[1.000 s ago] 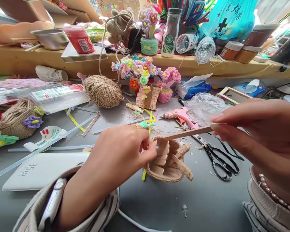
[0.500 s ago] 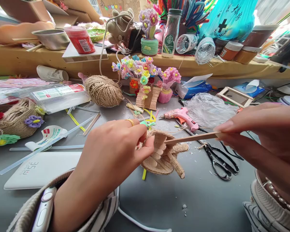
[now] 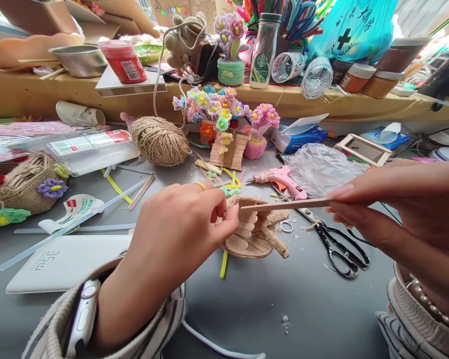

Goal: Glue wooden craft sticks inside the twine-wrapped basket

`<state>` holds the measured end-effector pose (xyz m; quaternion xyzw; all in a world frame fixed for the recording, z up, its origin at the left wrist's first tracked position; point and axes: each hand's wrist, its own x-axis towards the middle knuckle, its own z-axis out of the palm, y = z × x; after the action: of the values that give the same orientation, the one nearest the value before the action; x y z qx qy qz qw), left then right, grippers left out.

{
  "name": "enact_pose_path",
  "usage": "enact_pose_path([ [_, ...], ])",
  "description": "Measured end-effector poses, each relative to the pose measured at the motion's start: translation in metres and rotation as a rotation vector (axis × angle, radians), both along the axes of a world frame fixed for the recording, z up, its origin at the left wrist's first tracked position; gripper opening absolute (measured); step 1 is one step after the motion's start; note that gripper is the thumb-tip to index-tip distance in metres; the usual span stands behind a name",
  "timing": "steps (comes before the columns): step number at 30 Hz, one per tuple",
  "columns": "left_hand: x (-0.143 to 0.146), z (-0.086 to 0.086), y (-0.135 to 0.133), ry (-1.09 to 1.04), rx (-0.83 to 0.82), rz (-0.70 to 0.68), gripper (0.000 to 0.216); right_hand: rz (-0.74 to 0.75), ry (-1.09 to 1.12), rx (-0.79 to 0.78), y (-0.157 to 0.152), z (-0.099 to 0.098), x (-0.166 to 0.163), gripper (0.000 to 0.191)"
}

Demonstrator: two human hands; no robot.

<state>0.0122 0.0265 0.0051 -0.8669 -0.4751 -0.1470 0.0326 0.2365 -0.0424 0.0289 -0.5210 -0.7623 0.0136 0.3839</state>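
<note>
Pinched between thumb and fingers, a flat wooden stick (image 3: 288, 205) extends from the right hand (image 3: 407, 204) to the small basket-like piece (image 3: 249, 243) gripped at its edge by the left hand (image 3: 181, 219).
The piece is pale tan, its rim bound in rough twine; round-ended wooden slats lie side by side inside, and twine-wrapped stubs (image 3: 279, 243) jut from its right side. It is above the grey table (image 3: 322, 319), nearer than the pink glue gun (image 3: 280, 180) and left of the black-handled scissors (image 3: 338, 244). Whether the plain, straight stick's tip touches it, I cannot tell.
</note>
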Motion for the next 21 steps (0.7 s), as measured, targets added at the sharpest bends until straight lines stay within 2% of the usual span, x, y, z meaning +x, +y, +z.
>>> enact_pose_path([
  [3, 0.001, 0.000, 0.003, 0.031, -0.088, 0.002, 0.026, -0.043, -0.005, -0.002, 0.002, -0.001, -0.001, 0.019],
  [8, 0.000, 0.000, 0.007, 0.013, -0.155, -0.042, 0.027, -0.028, -0.091, 0.019, 0.004, 0.001, -0.004, 0.007],
  [13, -0.001, 0.000, 0.004, -0.007, -0.144, -0.106, 0.027, 0.060, -0.226, 0.072, 0.010, -0.005, -0.012, 0.009],
  [20, 0.003, -0.004, 0.004, -0.126, -0.157, -0.148, 0.016, 0.199, -0.257, 0.082, 0.020, -0.025, -0.021, 0.013],
  [21, 0.003, -0.005, 0.004, -0.151, -0.161, -0.165, 0.019, 0.210, -0.268, 0.076, 0.022, -0.027, -0.022, 0.013],
])
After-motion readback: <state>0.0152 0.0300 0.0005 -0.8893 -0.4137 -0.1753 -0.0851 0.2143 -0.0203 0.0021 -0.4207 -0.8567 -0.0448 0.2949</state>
